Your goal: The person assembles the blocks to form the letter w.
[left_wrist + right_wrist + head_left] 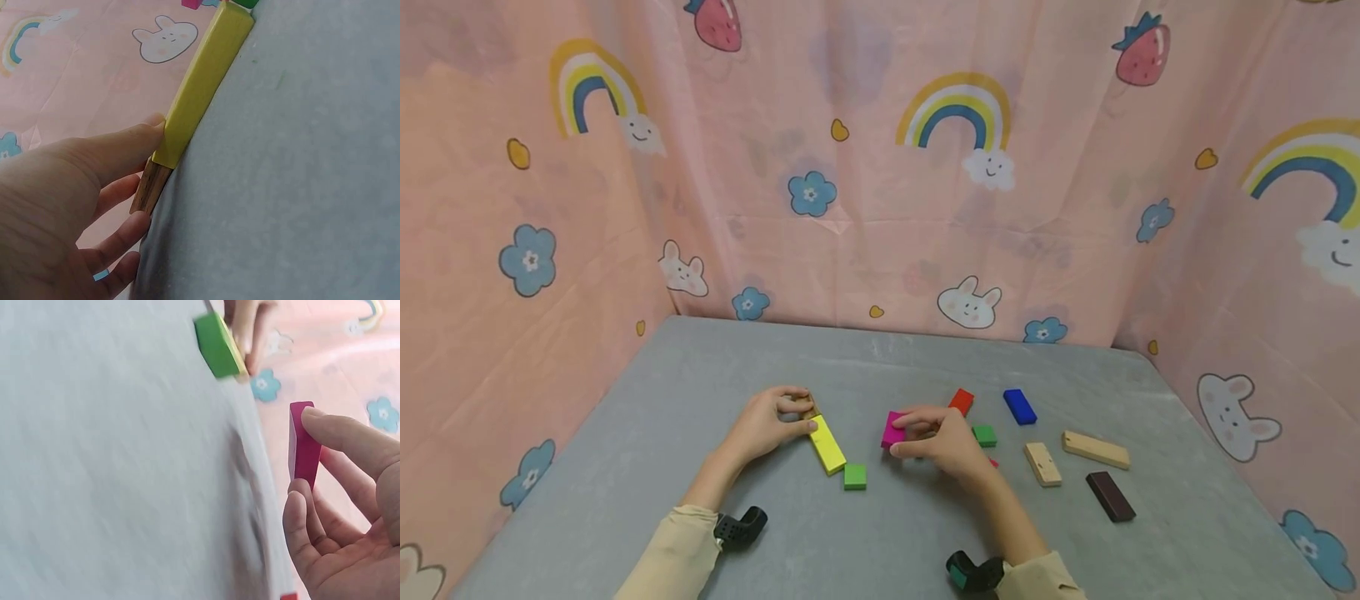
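Nearest the worktop's (850, 550) front, a dark block (1111, 497) is lying toward its right edge, and a green block (854, 477) is sitting just beside a yellow block's (828, 447) near end. The right hand (946, 442) is pinching a magenta block (892, 428). The left hand (767, 425) is gripping where the yellow block is meeting a brown block (151, 185). Toward the far edge, a blue block (1019, 407) is lying.

Two hands (767, 423), two wrist devices (741, 528), two green blocks (854, 477), two pale blocks (1096, 450), seven other blocks (827, 446) visible.
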The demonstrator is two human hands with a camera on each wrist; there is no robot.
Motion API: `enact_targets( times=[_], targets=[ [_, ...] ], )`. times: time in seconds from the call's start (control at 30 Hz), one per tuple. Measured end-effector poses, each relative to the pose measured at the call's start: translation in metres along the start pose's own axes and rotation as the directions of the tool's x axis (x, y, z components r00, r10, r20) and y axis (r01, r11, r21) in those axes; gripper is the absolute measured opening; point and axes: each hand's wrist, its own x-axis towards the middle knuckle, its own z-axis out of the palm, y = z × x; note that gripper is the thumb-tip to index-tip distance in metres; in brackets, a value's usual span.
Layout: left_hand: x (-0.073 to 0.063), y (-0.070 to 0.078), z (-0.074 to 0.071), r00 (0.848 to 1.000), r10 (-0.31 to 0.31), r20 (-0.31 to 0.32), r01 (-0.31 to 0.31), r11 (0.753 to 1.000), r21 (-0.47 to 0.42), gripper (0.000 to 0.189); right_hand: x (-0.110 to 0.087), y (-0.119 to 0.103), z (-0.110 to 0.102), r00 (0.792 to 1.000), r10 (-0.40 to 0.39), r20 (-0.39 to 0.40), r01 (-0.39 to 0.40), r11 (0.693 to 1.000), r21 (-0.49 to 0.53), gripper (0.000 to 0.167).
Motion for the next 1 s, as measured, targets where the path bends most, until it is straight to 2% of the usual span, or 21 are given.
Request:
enact_targets(
  times=[0.23, 0.47, 0.77, 1.0],
  targets=[
    [0.002, 0.000, -0.001, 1.000, -0.002, -0.001, 0.002, 1.000, 0.015, 0.038, 0.000, -0.006, 0.020, 0.999, -0.014, 0.036, 0.013, 0.999, 0.032, 0.028],
    [0.003, -0.001, -0.001, 1.000, -0.003, 0.002, 0.003, 1.000, 0.015, 0.038, -0.005, -0.022, 0.024, 0.998, -0.012, 0.056, 0.009, 0.999, 0.044, 0.026],
    [0.002, -0.001, 0.000, 1.000, -0.004, 0.001, 0.004, 1.000, 0.015, 0.039, 0.004, 0.000, 0.027, 0.998, 0.013, 0.063, -0.016, 0.999, 0.046, 0.032],
    [0.001, 0.000, 0.000, 1.000, -0.020, 0.002, 0.020, 1.000, 0.013, 0.039, 0.004, 0.002, 0.027, 0.997, 0.031, 0.073, -0.034, 0.998, 0.048, 0.031]
  ],
)
